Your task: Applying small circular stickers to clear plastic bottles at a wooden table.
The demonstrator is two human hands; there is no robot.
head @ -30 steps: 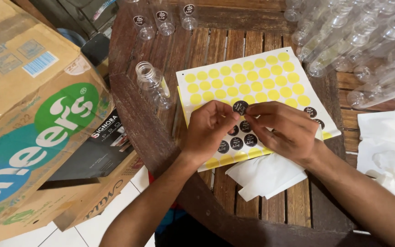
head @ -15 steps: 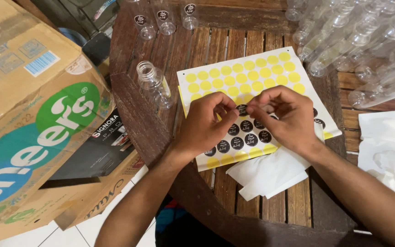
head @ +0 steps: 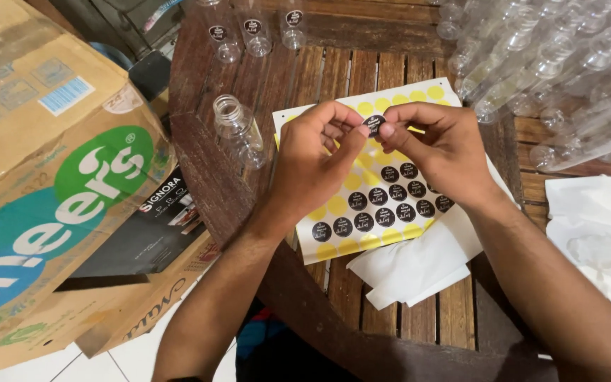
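A small round black sticker, partly hidden by fingertips, is pinched between the left hand and right hand, raised above the yellow sticker sheet on the wooden desk. An open clear bottle stands just left.

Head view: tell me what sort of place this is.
Likely a home or small workshop bottling setup. A round wooden table holds a sticker sheet of round black labels, with empty clear plastic bottles piled at its edge and cardboard boxes alongside.
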